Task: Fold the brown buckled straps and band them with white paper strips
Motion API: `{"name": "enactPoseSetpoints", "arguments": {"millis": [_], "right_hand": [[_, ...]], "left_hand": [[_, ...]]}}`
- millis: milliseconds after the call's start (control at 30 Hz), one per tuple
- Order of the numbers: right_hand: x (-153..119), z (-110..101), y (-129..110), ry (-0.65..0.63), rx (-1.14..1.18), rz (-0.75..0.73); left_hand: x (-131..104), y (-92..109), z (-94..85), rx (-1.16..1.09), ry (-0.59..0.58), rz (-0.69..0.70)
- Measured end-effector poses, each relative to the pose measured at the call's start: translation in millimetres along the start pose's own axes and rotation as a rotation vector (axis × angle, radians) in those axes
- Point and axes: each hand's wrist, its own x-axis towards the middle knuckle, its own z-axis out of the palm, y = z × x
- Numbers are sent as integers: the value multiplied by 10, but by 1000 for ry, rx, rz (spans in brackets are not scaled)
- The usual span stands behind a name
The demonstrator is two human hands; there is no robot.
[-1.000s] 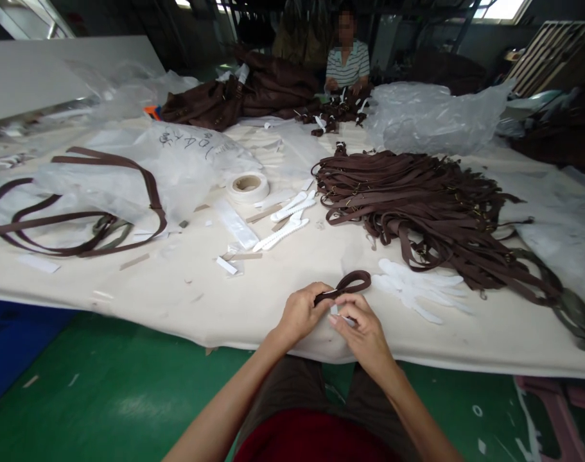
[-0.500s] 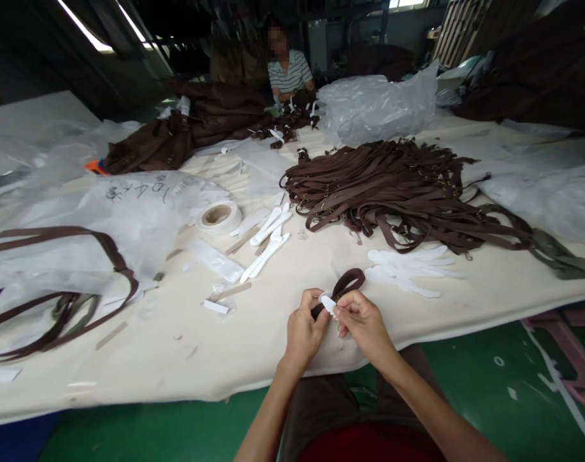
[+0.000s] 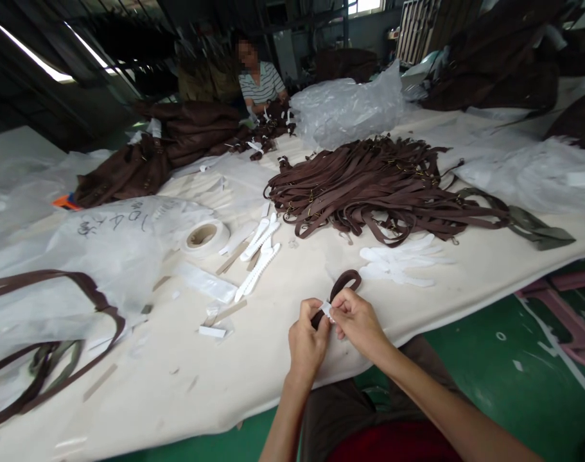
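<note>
Near the table's front edge, a coiled brown strap (image 3: 346,282) is held between my hands, with a small white strip (image 3: 326,309) around or against its middle; which of the two I cannot tell. My left hand (image 3: 309,337) is closed on the strap's near end, thumb and fingers pinching it. My right hand (image 3: 357,321) pinches the white strip from the right, its fingertips close to my left thumb. Just beyond the coil lies a white glove (image 3: 398,262). A large pile of brown straps (image 3: 364,186) lies farther back.
White serrated strips (image 3: 257,273), a tape roll (image 3: 205,237) and paper scraps lie left of my hands. Plastic bags (image 3: 113,256) and loose straps (image 3: 99,298) cover the far left. A person (image 3: 261,80) sits across the table (image 3: 176,398). A pink stool (image 3: 562,321) stands right.
The view has turned, so the table appears tilted more. The white strip now lies down closer to the strap, and less of it shows between my fingers.
</note>
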Motion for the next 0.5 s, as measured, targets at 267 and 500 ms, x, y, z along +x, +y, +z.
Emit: {"name": "enactPoseSetpoints", "arguments": {"millis": [267, 500], "right_hand": [[153, -168, -318, -74, -608, -250], [428, -228, -602, -535, -1106, -429]], "left_hand": [[11, -31, -12, -5, -20, 6], [18, -69, -15, 17, -5, 6]]}}
